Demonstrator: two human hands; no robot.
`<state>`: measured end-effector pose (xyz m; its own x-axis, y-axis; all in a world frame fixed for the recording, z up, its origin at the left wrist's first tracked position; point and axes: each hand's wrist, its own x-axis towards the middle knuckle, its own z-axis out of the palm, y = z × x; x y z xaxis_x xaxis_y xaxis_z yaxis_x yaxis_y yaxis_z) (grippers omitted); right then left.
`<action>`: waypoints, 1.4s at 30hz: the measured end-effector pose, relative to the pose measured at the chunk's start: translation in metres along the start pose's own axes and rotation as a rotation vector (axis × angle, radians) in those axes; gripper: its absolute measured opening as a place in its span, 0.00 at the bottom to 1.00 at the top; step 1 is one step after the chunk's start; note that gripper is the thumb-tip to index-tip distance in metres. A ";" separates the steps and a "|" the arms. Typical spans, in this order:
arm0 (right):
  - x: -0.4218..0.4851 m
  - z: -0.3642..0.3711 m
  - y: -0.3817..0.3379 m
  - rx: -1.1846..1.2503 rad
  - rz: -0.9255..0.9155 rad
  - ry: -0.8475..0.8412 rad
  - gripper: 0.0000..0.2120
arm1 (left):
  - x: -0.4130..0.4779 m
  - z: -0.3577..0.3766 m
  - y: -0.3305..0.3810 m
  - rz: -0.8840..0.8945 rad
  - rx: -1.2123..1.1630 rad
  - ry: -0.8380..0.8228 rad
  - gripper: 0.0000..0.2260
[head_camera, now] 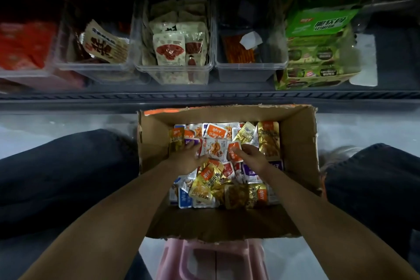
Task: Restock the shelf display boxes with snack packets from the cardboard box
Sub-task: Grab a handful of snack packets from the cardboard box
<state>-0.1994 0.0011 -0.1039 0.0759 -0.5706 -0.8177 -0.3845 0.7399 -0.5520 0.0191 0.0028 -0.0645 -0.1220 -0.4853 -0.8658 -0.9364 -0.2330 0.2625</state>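
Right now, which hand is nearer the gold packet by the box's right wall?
Right. The right hand is just left of the gold packet; the left hand is farther left.

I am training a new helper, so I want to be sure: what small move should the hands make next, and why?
Probably close both hands round a handful and lift it out. The left hand and right hand rest on the loose snack packets in the cardboard box, and one clear bin on the shelf looks nearly empty.
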 end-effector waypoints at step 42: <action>-0.210 -0.067 -0.148 0.052 -0.531 -0.061 0.15 | -0.182 -0.078 0.090 0.487 -1.085 0.413 0.09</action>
<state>-0.2205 -0.0121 0.1605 0.3015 -0.8507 -0.4307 -0.2324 0.3725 -0.8985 -0.0169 0.0048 0.1501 -0.0827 -0.8966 -0.4350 -0.0471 -0.4325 0.9004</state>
